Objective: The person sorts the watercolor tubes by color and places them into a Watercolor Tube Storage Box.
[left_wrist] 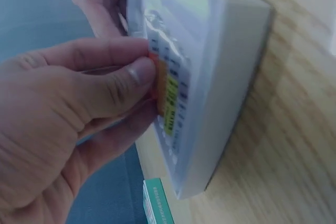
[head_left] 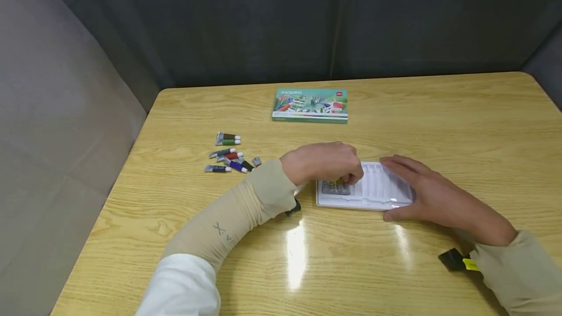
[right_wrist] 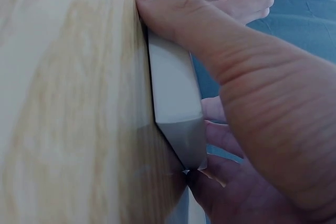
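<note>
A white plastic tray [head_left: 371, 204] with narrow slots lies in front of me. Several paint tubes fill its left end, among them a yellow paint tube [left_wrist: 171, 98]; the slots to the right hold none. My left hand [head_left: 327, 162] reaches over that end and pinches a red-orange paint tube [left_wrist: 154, 59] between thumb and fingers, right beside the other tubes. The fingertips partly hide this tube. My right hand [head_left: 421, 191] grips the tray's right end, its thumb [right_wrist: 163, 11] on the near side and the fingers spread at the far side.
Loose paint tubes lie in a group left of the tray, including a blue tube [head_left: 235, 165], a red tube [head_left: 230, 156] and a green tube [head_left: 229, 142]. A green illustrated paint box [head_left: 309, 106] lies farther back on the wooden table [head_left: 439, 126]. Dark cloth [head_left: 263, 23] hangs behind.
</note>
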Action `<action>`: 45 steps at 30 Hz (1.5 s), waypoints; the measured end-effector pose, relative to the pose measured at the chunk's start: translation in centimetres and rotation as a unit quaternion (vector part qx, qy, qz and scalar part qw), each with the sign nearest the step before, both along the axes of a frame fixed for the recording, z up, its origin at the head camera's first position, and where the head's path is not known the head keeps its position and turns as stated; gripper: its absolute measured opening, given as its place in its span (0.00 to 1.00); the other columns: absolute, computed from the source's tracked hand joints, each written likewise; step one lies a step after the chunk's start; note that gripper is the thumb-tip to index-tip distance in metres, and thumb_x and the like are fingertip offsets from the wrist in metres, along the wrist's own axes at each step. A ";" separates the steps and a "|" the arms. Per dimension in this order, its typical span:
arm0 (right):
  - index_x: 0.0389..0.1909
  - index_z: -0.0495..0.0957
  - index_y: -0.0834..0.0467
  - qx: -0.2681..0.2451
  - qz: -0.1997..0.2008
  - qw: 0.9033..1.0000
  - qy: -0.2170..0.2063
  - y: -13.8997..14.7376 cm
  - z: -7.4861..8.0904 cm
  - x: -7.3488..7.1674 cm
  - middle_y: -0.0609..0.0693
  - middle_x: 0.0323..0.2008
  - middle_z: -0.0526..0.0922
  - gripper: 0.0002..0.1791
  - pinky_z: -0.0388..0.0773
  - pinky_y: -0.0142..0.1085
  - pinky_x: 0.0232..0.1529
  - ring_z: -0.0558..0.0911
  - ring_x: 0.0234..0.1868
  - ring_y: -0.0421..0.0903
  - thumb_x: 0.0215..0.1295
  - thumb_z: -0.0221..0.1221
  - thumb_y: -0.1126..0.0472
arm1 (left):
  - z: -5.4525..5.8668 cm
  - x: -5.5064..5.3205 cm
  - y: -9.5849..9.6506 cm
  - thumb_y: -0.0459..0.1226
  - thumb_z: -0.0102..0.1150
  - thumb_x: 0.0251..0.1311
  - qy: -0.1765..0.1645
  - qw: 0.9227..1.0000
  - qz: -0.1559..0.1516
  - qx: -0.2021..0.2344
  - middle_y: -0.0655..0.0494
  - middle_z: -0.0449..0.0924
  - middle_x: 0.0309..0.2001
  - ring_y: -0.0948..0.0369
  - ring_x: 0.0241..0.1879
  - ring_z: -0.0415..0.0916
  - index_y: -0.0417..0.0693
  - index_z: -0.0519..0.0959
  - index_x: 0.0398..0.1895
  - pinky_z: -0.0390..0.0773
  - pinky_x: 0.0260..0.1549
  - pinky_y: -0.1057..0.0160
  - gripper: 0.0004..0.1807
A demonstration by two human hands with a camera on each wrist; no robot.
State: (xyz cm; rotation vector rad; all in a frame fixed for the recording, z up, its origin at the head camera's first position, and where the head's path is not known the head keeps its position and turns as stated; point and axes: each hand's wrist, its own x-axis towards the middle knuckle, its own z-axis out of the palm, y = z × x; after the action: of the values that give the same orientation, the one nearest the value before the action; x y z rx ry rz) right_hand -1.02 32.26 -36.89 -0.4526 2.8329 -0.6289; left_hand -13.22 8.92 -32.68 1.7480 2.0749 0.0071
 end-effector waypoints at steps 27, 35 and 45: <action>0.79 0.59 0.56 0.000 -0.001 1.000 -0.003 -0.4 -0.1 -0.1 0.61 0.76 0.62 0.66 0.71 0.64 0.65 0.66 0.74 0.65 0.44 0.74 0.27 | -0.7 0.5 -1.9 0.25 0.52 0.71 0.066 0.995 -0.025 0.066 0.58 0.85 0.40 0.63 0.41 0.76 0.53 0.89 0.40 0.76 0.46 0.68 0.18; 0.79 0.59 0.56 0.002 0.003 1.000 -0.001 -0.3 -0.1 0.1 0.61 0.76 0.62 0.65 0.72 0.64 0.64 0.66 0.73 0.65 0.45 0.75 0.28 | -0.3 1.1 -2.8 0.30 0.52 0.75 0.110 0.989 -0.018 0.097 0.60 0.87 0.44 0.63 0.45 0.80 0.55 0.88 0.47 0.79 0.50 0.67 0.16; 0.81 0.57 0.54 0.015 -0.009 1.000 -0.024 -0.6 0.0 -0.1 0.62 0.77 0.60 0.70 0.69 0.65 0.67 0.64 0.74 0.65 0.41 0.69 0.19 | 0.4 0.3 -7.0 0.35 0.57 0.74 0.061 0.983 0.112 0.131 0.60 0.87 0.51 0.65 0.53 0.81 0.53 0.87 0.54 0.80 0.58 0.67 0.12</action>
State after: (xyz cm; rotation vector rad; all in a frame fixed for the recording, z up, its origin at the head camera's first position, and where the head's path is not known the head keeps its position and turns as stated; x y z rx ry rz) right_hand -1.14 31.69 -36.90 -0.4020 2.8001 -0.5911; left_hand -12.88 1.95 -32.28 1.6832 2.4448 0.2571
